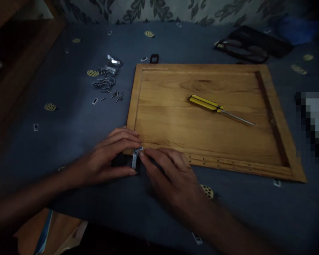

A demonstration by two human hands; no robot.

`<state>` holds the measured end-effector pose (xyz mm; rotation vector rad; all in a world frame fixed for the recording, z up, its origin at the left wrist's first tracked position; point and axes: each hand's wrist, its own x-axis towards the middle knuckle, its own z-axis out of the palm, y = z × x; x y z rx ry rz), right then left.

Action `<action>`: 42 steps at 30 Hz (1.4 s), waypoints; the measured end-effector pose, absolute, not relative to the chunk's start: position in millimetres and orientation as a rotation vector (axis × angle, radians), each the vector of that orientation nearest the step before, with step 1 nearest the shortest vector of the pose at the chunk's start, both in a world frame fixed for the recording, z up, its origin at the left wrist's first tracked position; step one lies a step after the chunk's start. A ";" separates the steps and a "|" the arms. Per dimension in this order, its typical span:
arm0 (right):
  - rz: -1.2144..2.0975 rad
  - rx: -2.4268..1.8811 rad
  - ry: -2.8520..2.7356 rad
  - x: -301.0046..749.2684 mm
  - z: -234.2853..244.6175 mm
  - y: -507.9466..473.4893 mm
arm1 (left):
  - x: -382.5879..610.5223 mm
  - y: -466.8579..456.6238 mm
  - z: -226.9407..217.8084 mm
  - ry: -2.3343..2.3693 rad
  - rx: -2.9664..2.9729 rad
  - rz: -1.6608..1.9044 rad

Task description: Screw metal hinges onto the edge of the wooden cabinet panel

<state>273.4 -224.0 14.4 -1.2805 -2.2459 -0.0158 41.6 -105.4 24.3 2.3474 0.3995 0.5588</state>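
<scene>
Head view: 2 bare hands meet at the near-left corner of a framed wooden panel (164,117), which lies on a blue pineapple-print cloth (74,122). Small metal latch (134,160) sits there, its lower end jutting past the panel's edge. Left hand (111,150) brackets it, thumb at the lower end, fingertips at the upper. Right hand (172,170): fingertips bunched against the latch's right side; whether they pinch it or something smaller, cannot tell.

Risks, my reading: latch could twist out of line if the left thumb lets up, since part of it has no wood beneath. Any small part slipping from the right fingertips could be lost on the dark, busy print. Soft-looking cloth might let the panel shift under a push.

Around: yellow-handled screwdriver (206,103) lies across the panel, liable to roll if the wood tips. Beyond the left hand, loose screws (118,95) and spare latches (111,69), easily scattered by a sleeve. Far side: small dark bracket (154,57). Dim light hides detail.
</scene>
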 end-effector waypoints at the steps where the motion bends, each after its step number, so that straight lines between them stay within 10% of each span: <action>1: -0.013 -1.276 -2.248 273.5 14.4 -224.0 | 41.6 -105.3 24.6 0.400 2.351 0.558; 42: -0.066 -1.279 -2.224 270.2 15.0 -221.1 | 42.6 -106.0 23.4 0.387 2.308 0.590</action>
